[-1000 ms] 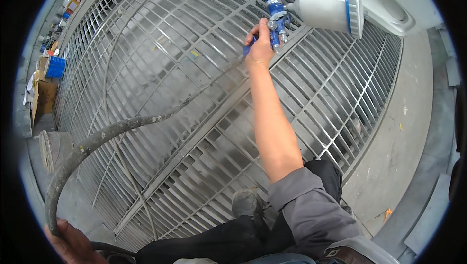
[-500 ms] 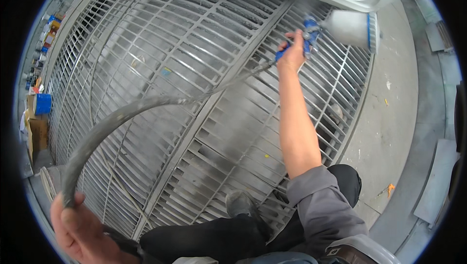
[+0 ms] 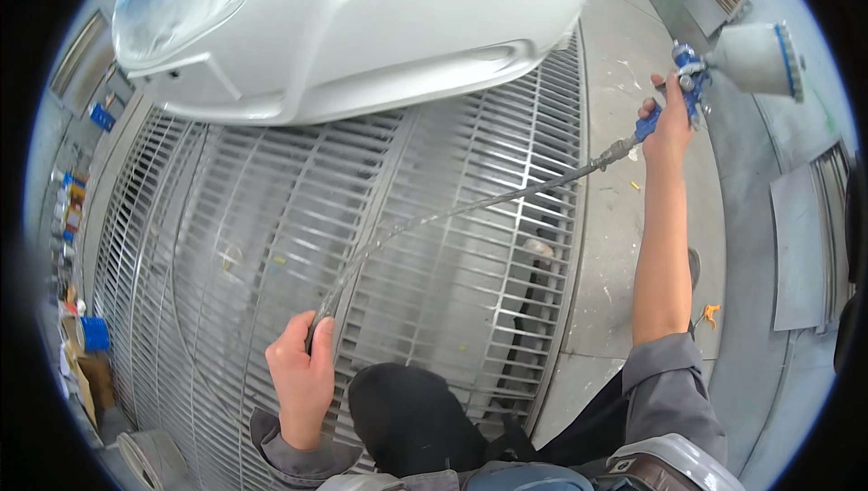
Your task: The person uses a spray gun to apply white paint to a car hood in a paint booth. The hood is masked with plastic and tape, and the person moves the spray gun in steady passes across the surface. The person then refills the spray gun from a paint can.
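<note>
Spray gun [image 3: 689, 84]: blue body, silver fittings, upper right, above the pale floor [image 3: 604, 297] just past the edge of the grating [image 3: 470, 283]. Cup [image 3: 749, 59] whitish and cloudy, lying on its side, pointing right; blue ring near its ridged lid. Whether it holds liquid, cannot tell. Gun sits right of the white bumper [image 3: 416, 34], clear gap between the two in view. Bumper glossy, filling the top, with a long recess along its lower edge.

Hose [image 3: 488, 204] grey, streaked, joined to the foot of the blue handle by a metal coupling [image 3: 617, 149]. Runs down and left across the view in a shallow curve, over the grating.

Right hand [image 3: 669, 125] clamped round the handle, fingers curled on its left side. Trigger position cannot be made out. Right arm reaches up and forward, nearly straight, bare from the rolled grey sleeve [image 3: 671, 373].

Left hand [image 3: 303, 369] low, left of the black-clad knee [image 3: 407, 414], closed in a fist about the hose, which leaves at the thumb side. Left forearm short in view, grey cuff at the wrist. Hands well apart, linked by the hose.
</note>
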